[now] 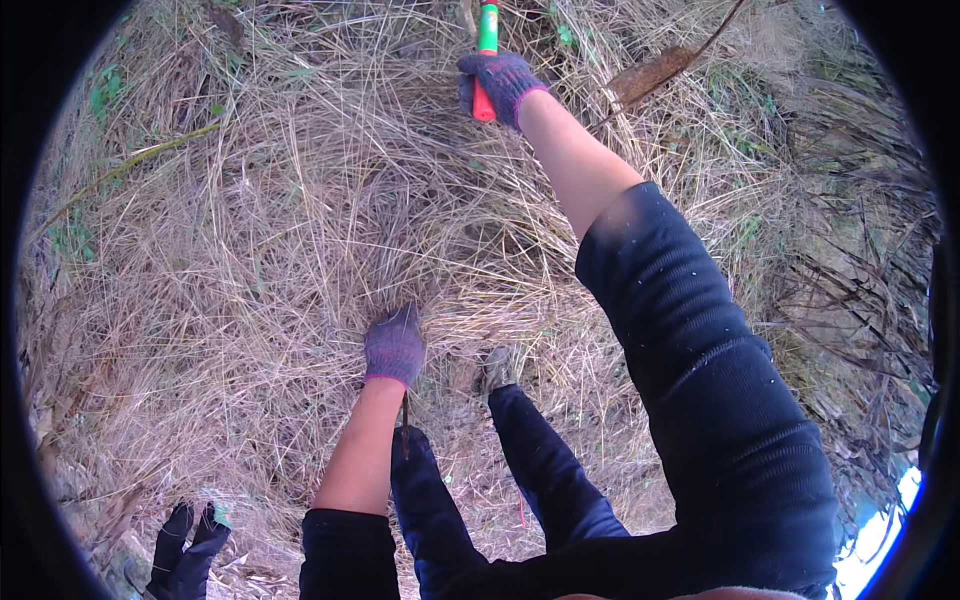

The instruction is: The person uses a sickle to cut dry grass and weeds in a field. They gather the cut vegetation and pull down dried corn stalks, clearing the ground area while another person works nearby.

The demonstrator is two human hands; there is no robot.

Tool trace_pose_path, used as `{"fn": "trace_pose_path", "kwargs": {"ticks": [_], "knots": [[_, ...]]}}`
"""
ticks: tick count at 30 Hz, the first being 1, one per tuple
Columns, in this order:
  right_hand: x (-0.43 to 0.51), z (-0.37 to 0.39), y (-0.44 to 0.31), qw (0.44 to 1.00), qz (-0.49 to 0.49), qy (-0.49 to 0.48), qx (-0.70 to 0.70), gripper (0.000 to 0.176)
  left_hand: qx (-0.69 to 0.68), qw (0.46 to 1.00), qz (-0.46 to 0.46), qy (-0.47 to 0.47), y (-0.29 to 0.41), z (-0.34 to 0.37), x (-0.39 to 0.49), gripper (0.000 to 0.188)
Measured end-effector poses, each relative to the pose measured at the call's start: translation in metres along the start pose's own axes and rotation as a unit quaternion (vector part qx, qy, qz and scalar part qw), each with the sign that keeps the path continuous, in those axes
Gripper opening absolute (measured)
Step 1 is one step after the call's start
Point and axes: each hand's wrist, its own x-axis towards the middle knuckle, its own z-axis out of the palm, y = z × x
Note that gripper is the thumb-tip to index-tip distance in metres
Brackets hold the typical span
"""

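Observation:
My right hand (502, 84), in a dark knitted glove with a pink cuff, is wrapped around the red and green handle (488, 30) of a tool. The tool's far end runs past the top of the picture, so its head is hidden from me. Lower down, my left hand (395, 345), gloved the same way, is pushed into long dry grass (480, 315). Stalks gather at its fingers, which are largely buried, and it appears closed on them. A thin dark stalk (406, 427) sticks out below that wrist.
Matted dry grass covers the ground around my shoe (498, 367). A brown dried leaf or husk (651, 75) on a stem lies at upper right. A yellowish stalk (135, 161) slants at left. Another person's dark-clothed legs (187, 547) show at lower left. Dark dry fronds (855, 300) line the right.

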Motion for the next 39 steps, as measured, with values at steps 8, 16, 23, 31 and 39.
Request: {"fn": "trace_pose_path", "kwargs": {"ticks": [8, 16, 23, 31, 39], "knots": [[-0.163, -0.069, 0.083, 0.985, 0.133, 0.017, -0.108, 0.022, 0.094, 0.994, 0.018, 0.046, 0.012, -0.037, -0.019, 0.054], [-0.346, -0.023, 0.165, 0.97, 0.241, -0.005, -0.038, 0.024, -0.059, 0.909, 0.361, 0.2, 0.087, -0.12, 0.024, 0.05], [-0.419, -0.017, 0.15, 0.955, 0.294, -0.017, 0.024, 0.036, 0.138, 0.967, 0.207, 0.057, 0.106, -0.152, 0.164, 0.071], [-0.362, -0.05, 0.144, 0.976, 0.196, 0.025, -0.094, 0.028, 0.08, 0.976, -0.027, -0.198, 0.018, -0.092, 0.093, 0.073], [-0.096, -0.003, 0.035, 0.959, -0.065, -0.045, -0.274, 0.033, 0.084, 0.987, -0.007, -0.133, 0.075, -0.045, 0.009, 0.081]]}}
